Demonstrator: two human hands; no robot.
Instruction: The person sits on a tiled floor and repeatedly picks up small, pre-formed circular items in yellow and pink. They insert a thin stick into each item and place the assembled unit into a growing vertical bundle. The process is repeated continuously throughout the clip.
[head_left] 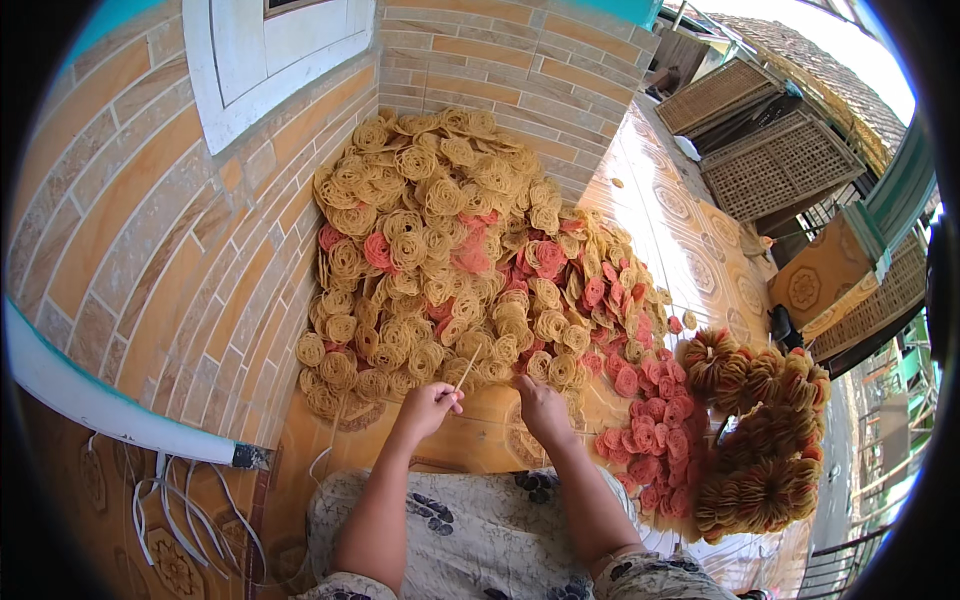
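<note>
My left hand (430, 408) is closed around a thin pale stick (467, 368) that points up and away. To its right, my right hand (543, 405) has its fingers pinched together at the near edge of the pile; what they hold, if anything, is hidden. Beyond both hands lies a large heap of tan, round, lacy coiled discs (410, 240), with some pink ones mixed in. More pink discs (655, 430) are spread on the floor to the right of my right forearm.
Thick bundles of stacked tan and reddish discs (765, 430) lie at the right. Brick-patterned walls (150, 250) enclose the heap at the left and back. White strips (185, 510) lie at the lower left. Woven racks (780, 165) lean beyond the tiled floor (690, 240).
</note>
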